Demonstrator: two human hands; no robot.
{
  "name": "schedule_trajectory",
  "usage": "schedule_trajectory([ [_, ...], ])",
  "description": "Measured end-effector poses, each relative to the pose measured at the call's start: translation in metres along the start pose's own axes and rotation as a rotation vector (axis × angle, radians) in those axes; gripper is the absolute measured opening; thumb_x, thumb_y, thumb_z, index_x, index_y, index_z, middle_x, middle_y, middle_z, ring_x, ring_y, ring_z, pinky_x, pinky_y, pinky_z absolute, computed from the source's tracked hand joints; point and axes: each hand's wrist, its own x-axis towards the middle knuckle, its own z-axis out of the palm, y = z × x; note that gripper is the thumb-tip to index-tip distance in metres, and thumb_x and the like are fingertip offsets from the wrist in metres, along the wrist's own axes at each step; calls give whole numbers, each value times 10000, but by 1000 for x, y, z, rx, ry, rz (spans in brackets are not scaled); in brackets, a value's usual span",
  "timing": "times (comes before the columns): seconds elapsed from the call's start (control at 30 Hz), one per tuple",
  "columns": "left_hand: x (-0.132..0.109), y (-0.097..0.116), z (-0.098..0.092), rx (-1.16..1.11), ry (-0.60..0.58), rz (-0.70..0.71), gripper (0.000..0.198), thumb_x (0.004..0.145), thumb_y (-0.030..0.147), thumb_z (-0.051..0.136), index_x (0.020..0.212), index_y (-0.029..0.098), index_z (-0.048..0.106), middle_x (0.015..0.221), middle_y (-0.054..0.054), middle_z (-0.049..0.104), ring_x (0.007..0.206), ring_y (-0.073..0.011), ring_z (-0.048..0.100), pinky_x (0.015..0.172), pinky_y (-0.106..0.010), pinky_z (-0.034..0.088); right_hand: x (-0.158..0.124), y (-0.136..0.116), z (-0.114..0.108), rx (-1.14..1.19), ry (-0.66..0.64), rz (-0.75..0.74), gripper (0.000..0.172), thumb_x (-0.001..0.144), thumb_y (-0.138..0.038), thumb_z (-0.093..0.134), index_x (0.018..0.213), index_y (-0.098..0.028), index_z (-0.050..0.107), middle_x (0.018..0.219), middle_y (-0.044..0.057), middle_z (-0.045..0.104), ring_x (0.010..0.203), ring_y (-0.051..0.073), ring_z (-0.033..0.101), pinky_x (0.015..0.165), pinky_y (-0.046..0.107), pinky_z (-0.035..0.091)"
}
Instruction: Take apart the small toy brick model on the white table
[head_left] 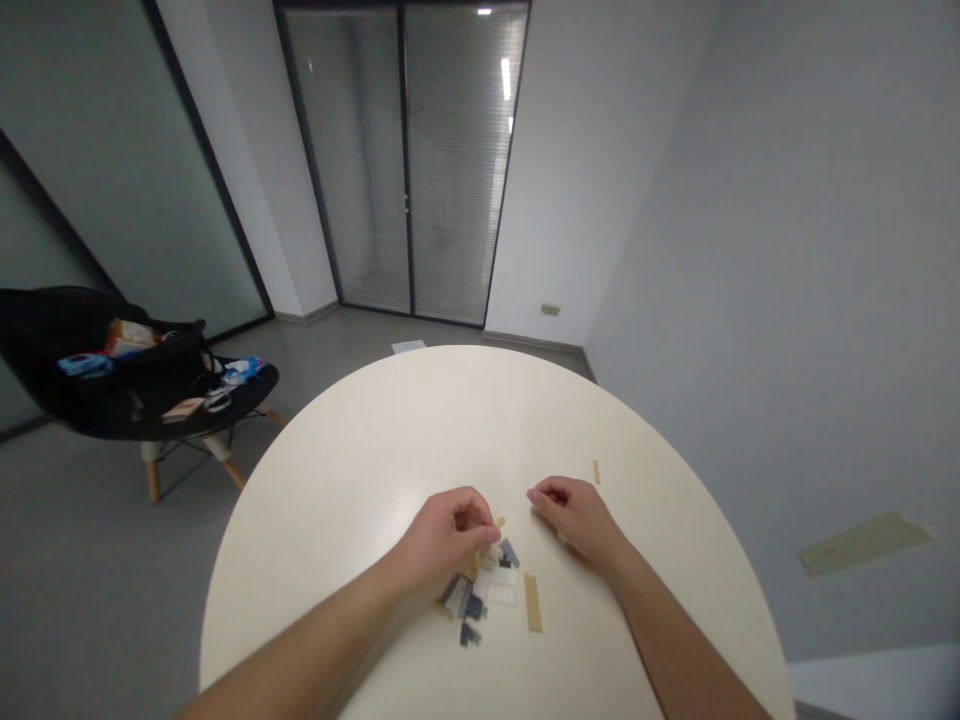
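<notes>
My left hand (pixel 454 530) is over the pile, thumb and forefinger pinched together. A small tan piece (pixel 501 521) shows at their tips. Under and beside that hand lie dark grey pieces (pixel 475 606), a blue-grey piece (pixel 510 552) and clear or white pieces (pixel 501 590), which look like small building bricks; the hand covers part of the heap. To the right of the heap is a flat tan plate (pixel 532 602). My right hand (pixel 574 515) rests near the table, fingers curled and thumb against them. Whatever it may hold is hidden.
All of this lies on a round white table (pixel 420 410). Beyond my right hand is a thin tan strip (pixel 596 472). A black chair (pixel 135 425) with a bag and other items stands at the left. A grey wall (pixel 787 300) runs along the right.
</notes>
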Motion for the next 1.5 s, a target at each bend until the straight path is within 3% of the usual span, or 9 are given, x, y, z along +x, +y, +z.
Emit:
schedule_trajectory([
  [0.17, 14, -14, -5, -164, 63, -2, 266, 685, 347, 786, 741, 153, 613, 605, -12, 651, 548, -131, 569, 564, -250, 424, -9, -19, 7, 134, 15, -134, 226, 829, -389, 648, 886, -189, 735, 686, 19, 658, 591, 135, 542, 555, 248, 428],
  [0.33, 17, -14, -5, -249, 73, -5, 283, 619, 310, 831, 744, 139, 643, 659, -4, 659, 587, -112, 571, 585, -226, 420, -16, -31, 16, 102, -17, -307, 224, 849, -340, 665, 1031, -227, 731, 801, 34, 676, 584, 111, 513, 548, 239, 422],
  [0.6, 16, -13, -1, -349, 51, -15, 304, 603, 262, 850, 778, 133, 637, 730, -35, 697, 652, -127, 620, 636, -241, 464, -14, -31, 25, 59, -20, -329, 105, 845, -309, 685, 847, -210, 722, 744, 26, 650, 594, 116, 520, 548, 244, 410],
  [0.87, 17, -11, -1, -347, 101, 3, 313, 583, 203, 838, 802, 141, 623, 692, 5, 661, 609, -97, 589, 600, -215, 461, -15, -35, 28, 103, -16, -408, 46, 833, -250, 684, 849, -215, 710, 785, 30, 654, 627, 117, 544, 552, 227, 429],
  [1.17, 19, -19, -2, -371, 99, 8, 303, 609, 249, 843, 809, 144, 640, 734, -20, 690, 674, -123, 628, 666, -245, 494, -15, -33, 27, 42, 44, -439, 85, 839, -172, 627, 871, -206, 698, 789, 31, 645, 627, 119, 564, 586, 238, 472],
  [1.37, 22, -24, -5, -353, 115, -5, 328, 605, 240, 843, 844, 148, 638, 767, -42, 716, 698, -136, 648, 699, -262, 508, -16, -36, 30, -85, 132, -557, 145, 858, -138, 588, 897, -223, 699, 890, 60, 678, 834, 165, 639, 745, 283, 527],
  [1.5, 24, -26, -5, -358, 129, -1, 345, 621, 228, 822, 899, 154, 631, 822, -52, 725, 724, -145, 655, 715, -273, 512, -15, -40, 30, -119, 107, -576, 132, 864, -151, 571, 856, -220, 684, 807, 44, 683, 772, 161, 636, 702, 273, 522],
])
